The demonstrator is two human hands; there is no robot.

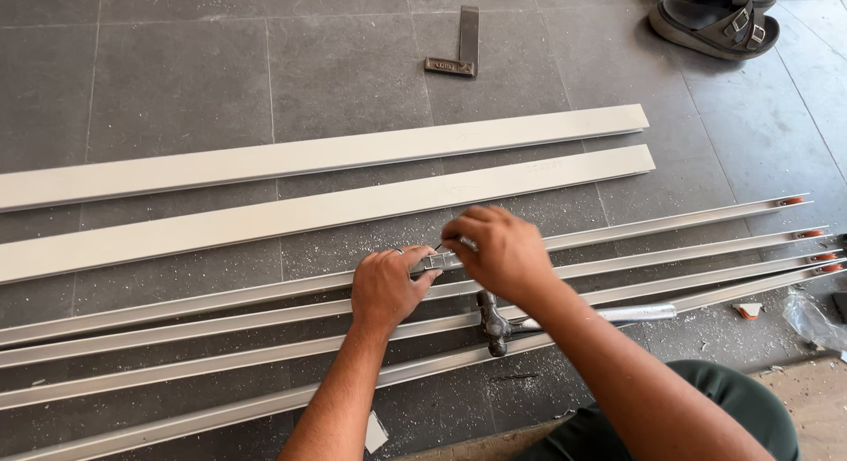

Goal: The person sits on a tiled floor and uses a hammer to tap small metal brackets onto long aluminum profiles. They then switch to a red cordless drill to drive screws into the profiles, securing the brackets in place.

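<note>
Small silver metal fitting (434, 262) pinched by left hand (386, 289), right hand (503, 252) closed above it on long grey aluminium rail (670, 223); best steadied squarely.

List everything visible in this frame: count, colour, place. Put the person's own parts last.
flat bars: 2, pale grey, upper floor
rails: 4, silver, side by side in front
metal fitting: 1, silver, on the farthest rail, between both hands
hammer: 1, metal, on the rails under the right forearm
square: 1, dark, top centre
sandals: 2, dark, top right
plastic wrap: 1, clear, right edge
left hand: on the fitting
right hand: fingers at the fitting
</note>
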